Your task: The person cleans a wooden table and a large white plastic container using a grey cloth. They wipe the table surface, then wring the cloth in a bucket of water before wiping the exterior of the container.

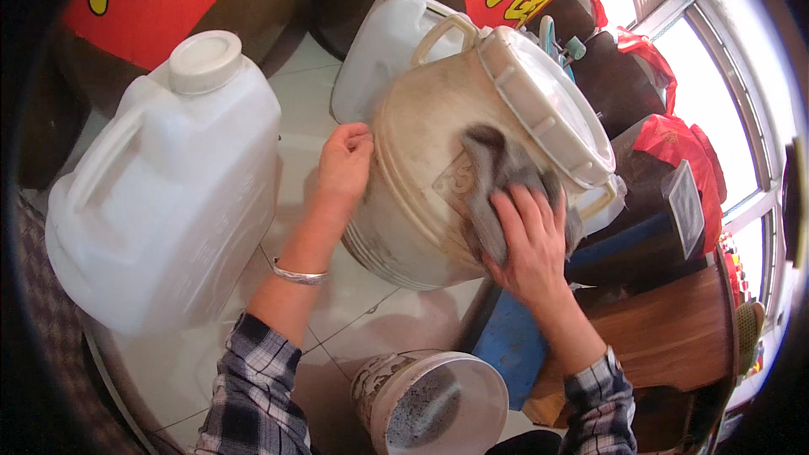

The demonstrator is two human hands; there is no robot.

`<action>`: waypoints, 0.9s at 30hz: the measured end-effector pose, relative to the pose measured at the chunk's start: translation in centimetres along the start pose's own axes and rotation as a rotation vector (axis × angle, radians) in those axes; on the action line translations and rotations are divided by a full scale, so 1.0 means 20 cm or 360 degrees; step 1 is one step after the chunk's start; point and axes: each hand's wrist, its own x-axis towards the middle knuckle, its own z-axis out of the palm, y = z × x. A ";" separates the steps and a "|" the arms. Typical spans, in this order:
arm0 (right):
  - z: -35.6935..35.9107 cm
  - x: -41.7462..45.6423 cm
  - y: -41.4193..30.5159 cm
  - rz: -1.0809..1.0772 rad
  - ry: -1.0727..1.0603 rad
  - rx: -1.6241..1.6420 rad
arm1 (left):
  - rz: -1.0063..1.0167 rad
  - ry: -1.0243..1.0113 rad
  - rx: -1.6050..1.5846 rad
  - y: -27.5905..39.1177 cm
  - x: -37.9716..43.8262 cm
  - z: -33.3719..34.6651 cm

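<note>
A yellowed plastic drum (436,107) with a ribbed screw lid (550,98) stands on the tiles before me. My right hand (531,240) presses a grey cloth (496,183) against the drum's side, just below the lid. Part of a raised mark on the drum shows beside the cloth. My left hand (346,161) is at the drum's left side, fingers curled at its moulded rim; the fingertips are partly hidden. Nearer to me is a white bucket (496,385) holding dark, foamy water.
A large white plastic jug (183,183) stands on the left, another white jug (385,44) behind the drum. Dark jars with red labels (170,6) line the back. A blue object (512,341) and a brown wooden piece of furniture (657,328) are to the right.
</note>
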 end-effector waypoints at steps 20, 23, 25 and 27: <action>0.05 0.06 -0.08 -0.0084 -0.0271 -0.0064 | 0.0087 0.0118 -0.0266 0.25 -0.05 -0.09; -0.05 0.05 0.00 0.0031 -0.0172 -0.0301 | 0.0045 0.0073 -0.0334 0.22 -0.06 -0.06; -0.05 0.15 0.00 -0.0058 -0.0103 -0.0346 | -0.0011 0.0059 -0.0319 0.14 -0.05 -0.03; -0.03 0.30 -0.01 -0.0126 -0.0053 -0.0379 | -0.0013 0.0060 -0.0311 0.12 -0.03 -0.03</action>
